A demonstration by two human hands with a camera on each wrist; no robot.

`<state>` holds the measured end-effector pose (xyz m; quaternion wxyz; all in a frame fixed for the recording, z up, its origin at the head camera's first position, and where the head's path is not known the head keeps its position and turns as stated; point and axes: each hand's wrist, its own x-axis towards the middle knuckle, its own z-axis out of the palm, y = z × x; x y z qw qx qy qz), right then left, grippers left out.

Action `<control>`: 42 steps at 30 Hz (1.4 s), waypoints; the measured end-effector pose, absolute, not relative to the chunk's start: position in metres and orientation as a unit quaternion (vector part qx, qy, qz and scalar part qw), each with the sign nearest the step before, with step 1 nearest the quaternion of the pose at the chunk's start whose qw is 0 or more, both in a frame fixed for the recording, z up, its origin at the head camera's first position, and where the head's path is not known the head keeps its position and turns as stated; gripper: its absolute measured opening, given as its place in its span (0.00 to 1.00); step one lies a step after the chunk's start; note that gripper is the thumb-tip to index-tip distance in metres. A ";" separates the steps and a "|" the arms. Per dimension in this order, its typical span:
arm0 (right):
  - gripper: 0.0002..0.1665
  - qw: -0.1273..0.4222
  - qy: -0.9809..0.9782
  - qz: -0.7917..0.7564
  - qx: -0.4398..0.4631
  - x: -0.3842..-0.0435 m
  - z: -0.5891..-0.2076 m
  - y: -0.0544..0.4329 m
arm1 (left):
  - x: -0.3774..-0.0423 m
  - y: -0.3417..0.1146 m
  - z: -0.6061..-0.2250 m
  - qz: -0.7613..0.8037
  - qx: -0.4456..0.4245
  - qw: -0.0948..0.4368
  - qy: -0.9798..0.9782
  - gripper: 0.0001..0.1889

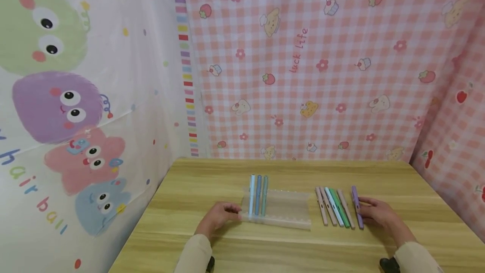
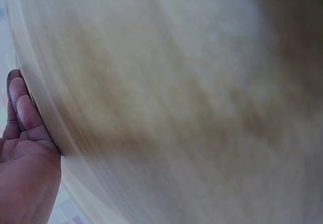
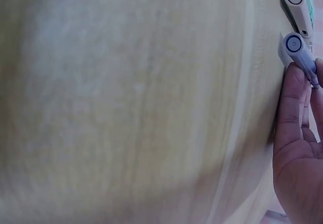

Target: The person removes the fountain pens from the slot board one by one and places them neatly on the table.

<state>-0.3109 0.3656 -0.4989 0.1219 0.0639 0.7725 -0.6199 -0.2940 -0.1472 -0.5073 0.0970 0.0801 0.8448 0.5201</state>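
Observation:
A clear plastic pen pouch (image 1: pixel 288 207) lies flat on the table, with a light blue pen (image 1: pixel 251 195), a blue pen (image 1: pixel 258 195) and a grey-green pen (image 1: pixel 264 196) side by side in its left part; their upper ends stick out past its top edge. My left hand (image 1: pixel 221 216) pinches the pouch's left edge near the lower corner. On the right, my right hand (image 1: pixel 379 213) holds a purple pen (image 1: pixel 355 197) by its right side, thumb and fingertips at its middle. In the right wrist view the end of the purple pen (image 3: pixel 293 43) points at the camera.
Left of the purple pen, a slanted row holds pinkish-brown pens (image 1: pixel 321 205), another light blue pen (image 1: pixel 334 206) and a green pen (image 1: pixel 339 207). The wooden table (image 1: pixel 227 247) ends at a checked curtain (image 1: pixel 341 96) behind and a cartoon-printed curtain (image 1: pixel 132 75) on the left.

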 end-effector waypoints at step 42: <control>0.38 0.102 0.821 -0.555 0.091 -0.312 -0.493 0.352 | -0.294 -0.147 -0.507 0.522 0.078 0.098 0.844 0.11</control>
